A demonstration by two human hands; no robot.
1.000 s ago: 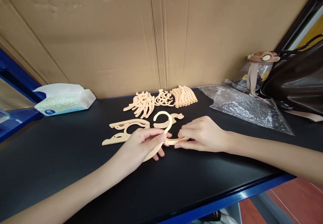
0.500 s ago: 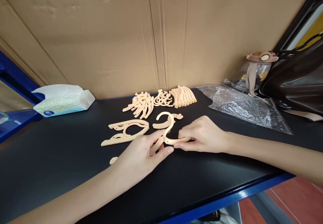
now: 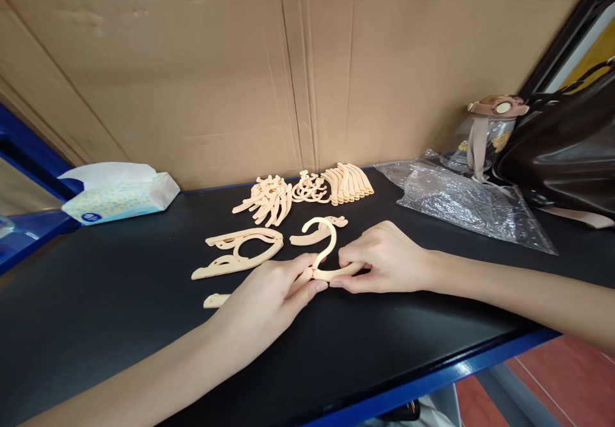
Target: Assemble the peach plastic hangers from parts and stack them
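Between both hands is a beige plastic folding hanger (image 3: pixel 330 238), its hook pointing up and curling left. My left hand (image 3: pixel 273 292) pinches its left arm close to the hook joint; that arm's far end sticks out left of my wrist. My right hand (image 3: pixel 382 260) is closed around the right arm, whose outer end is hidden in the fingers. Left of the hook lies a folded hanger (image 3: pixel 254 260) with a round opening. Just behind the hook, a loose curved hanger arm (image 3: pixel 307 239) rests on the black tabletop (image 3: pixel 375 363).
Along the cardboard wall (image 3: pixel 216 61) lie piles of hanger arms (image 3: pixel 269 199), small hooks (image 3: pixel 310 188) and stacked curved arms (image 3: pixel 348 183). A tissue pack (image 3: pixel 120 196) is at left. On the right are a clear plastic bag (image 3: pixel 466 202), a bottle (image 3: pixel 494 132) and a dark bag (image 3: pixel 567 145).
The held hanger has turned slightly: its hook leans lower and to the right, and more of the left arm's end shows past my left wrist. Both hands keep their grip.
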